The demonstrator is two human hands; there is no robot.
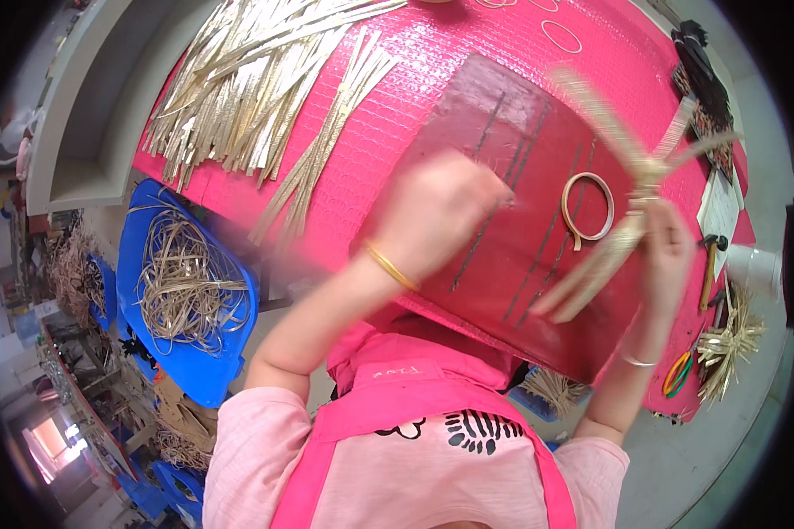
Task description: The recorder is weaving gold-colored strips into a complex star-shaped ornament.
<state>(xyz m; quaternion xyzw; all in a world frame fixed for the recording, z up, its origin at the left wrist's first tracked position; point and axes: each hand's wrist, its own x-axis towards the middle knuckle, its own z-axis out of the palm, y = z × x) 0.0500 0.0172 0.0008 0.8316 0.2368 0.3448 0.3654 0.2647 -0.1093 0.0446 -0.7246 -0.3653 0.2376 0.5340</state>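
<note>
My right hand [668,256] is closed round a bundle of flat gold strips [646,181] crossed and plaited at the middle, its ends fanning out above and below; the bundle is blurred. Over the dark red board [468,115] hovers my left hand [454,198], smeared by motion. Its fingers look curled in, and whatever they might hold is hidden. A small roll of pale tape [608,212] lies on the board between the two hands. Dark ruled lines run across the board.
Loose gold strips [238,79] are heaped at the far left of the pink-covered table [397,88], with a smaller crossed bundle [335,123] beside them. A blue tray [229,370] of tangled strips stands at left. Near the right edge lie a hammer [709,273] and rubber bands [677,375].
</note>
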